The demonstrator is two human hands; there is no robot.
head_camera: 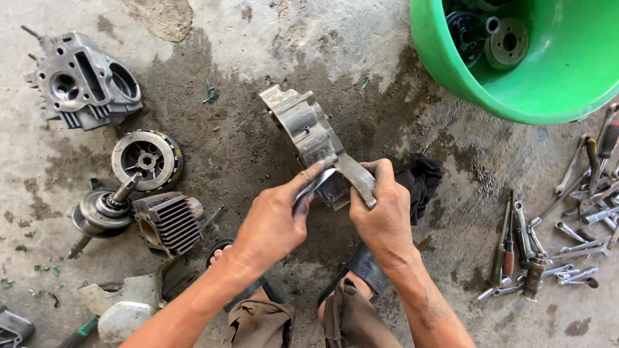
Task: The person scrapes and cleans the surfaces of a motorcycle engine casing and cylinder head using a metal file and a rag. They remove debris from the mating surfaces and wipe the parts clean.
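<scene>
Head view: a person squats on a stained concrete floor (361,71), both forearms reaching forward to a metal engine crankcase half (309,132).
Casing position: the crankcase half stands on the floor just ahead of the hands, at the middle of the picture, touching both.
Long axis: it runs from upper left, away from the person, down to lower right, where its near end lies in the right hand's grip.
Right hand (383,219): fingers curled shut around the near flange of the casing, thumb over the top edge; this hand bears the part.
Left hand (274,222): fingers closed on a thin flat metal blade (316,187), forefinger stretched along it; the blade's tip rests on the casing face just beside the right thumb.
Nearer hand: both touch the part; the right holds it, the left meets it only through the blade.
Behind the casing: a dark rag (422,180) lies on the floor.
Left side: cylinder head (84,80), clutch assembly (147,158), crankshaft (103,209) and finned cylinder (171,222), well apart from the hands.
Right side: green plastic basin (451,64) with parts inside, and a scatter of wrenches and screwdrivers (554,251).
</scene>
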